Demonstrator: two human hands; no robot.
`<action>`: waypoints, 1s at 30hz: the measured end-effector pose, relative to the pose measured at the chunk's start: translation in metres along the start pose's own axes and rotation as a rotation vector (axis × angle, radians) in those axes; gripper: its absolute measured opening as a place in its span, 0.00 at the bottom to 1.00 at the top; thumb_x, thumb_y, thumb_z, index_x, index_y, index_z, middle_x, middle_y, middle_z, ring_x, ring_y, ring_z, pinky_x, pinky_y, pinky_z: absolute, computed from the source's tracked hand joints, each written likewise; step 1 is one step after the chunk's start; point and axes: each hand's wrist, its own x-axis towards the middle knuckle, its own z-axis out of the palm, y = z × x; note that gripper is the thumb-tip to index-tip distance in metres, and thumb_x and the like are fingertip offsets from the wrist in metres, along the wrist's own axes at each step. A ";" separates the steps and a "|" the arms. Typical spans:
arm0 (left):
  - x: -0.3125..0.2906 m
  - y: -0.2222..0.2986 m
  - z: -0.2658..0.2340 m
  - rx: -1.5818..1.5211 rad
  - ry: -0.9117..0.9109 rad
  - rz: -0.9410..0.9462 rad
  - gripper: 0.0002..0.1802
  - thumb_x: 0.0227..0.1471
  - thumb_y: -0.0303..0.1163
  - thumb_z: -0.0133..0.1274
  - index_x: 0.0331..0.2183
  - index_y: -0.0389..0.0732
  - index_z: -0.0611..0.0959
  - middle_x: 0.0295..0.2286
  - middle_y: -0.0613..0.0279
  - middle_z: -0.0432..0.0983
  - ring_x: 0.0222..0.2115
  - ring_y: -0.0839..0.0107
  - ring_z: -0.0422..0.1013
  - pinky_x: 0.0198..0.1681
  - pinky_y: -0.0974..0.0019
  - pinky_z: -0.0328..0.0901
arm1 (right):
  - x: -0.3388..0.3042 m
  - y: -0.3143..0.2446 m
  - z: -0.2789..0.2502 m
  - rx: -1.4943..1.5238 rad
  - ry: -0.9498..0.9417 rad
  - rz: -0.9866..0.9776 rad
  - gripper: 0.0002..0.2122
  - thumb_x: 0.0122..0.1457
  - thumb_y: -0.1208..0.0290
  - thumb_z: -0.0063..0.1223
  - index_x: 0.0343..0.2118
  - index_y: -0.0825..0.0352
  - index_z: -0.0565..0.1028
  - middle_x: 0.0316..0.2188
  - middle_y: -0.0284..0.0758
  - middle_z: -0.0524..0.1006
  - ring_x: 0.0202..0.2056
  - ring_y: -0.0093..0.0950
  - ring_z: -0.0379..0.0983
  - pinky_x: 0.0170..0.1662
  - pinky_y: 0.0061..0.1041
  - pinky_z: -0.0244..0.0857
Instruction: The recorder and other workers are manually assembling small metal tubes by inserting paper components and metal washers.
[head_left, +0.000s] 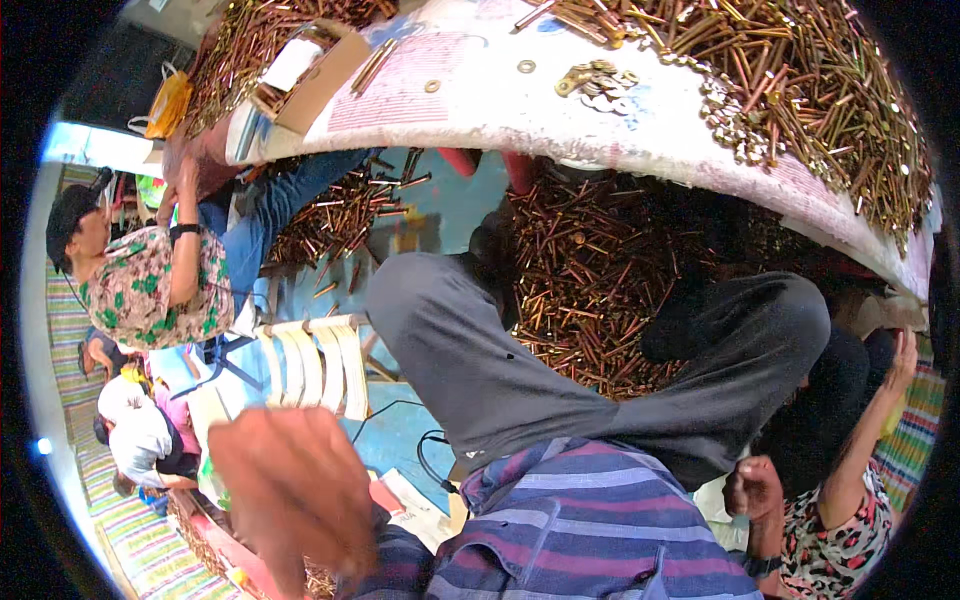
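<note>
My left hand (290, 490) is raised at the lower left, close to the camera and smeared by motion. Its fingers cannot be made out, and nothing shows in it. At the lower right my right hand (755, 487) is closed beside my hip, and whatever it may hold is hidden. Both hands are away from the work table (480, 110), which has a stained white cover. On it lie a small heap of flat metal washers (603, 88) and a large pile of long copper-coloured bolts (800, 90).
More bolts (590, 270) are heaped on the floor between my legs. A cardboard box (325, 80) stands on the table's left part. One co-worker in a floral top (155, 285) sits at left; another in a patterned top (840, 530) is at right. A slatted chair (315, 365) stands nearby.
</note>
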 end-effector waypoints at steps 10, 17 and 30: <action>-0.083 -0.061 -0.047 0.004 0.695 -0.214 0.18 0.55 0.33 0.55 0.35 0.22 0.81 0.21 0.41 0.76 0.11 0.68 0.70 0.09 0.72 0.61 | -0.036 0.088 -0.129 -0.790 0.371 0.142 0.13 0.61 0.69 0.54 0.37 0.77 0.77 0.27 0.40 0.76 0.26 0.31 0.74 0.29 0.30 0.73; -0.117 -0.073 -0.056 0.100 0.886 -0.281 0.14 0.58 0.31 0.55 0.38 0.26 0.82 0.23 0.47 0.79 0.12 0.71 0.69 0.11 0.75 0.60 | 0.062 0.012 0.030 -0.817 0.471 -0.036 0.14 0.63 0.67 0.52 0.41 0.76 0.74 0.32 0.39 0.74 0.31 0.31 0.71 0.34 0.30 0.69; -0.131 -0.080 -0.050 0.309 0.959 -0.512 0.13 0.61 0.32 0.54 0.37 0.30 0.84 0.23 0.58 0.80 0.13 0.78 0.70 0.12 0.77 0.58 | 0.072 -0.029 0.097 -0.868 0.604 -0.356 0.18 0.65 0.63 0.47 0.47 0.74 0.69 0.41 0.39 0.70 0.40 0.30 0.66 0.43 0.29 0.62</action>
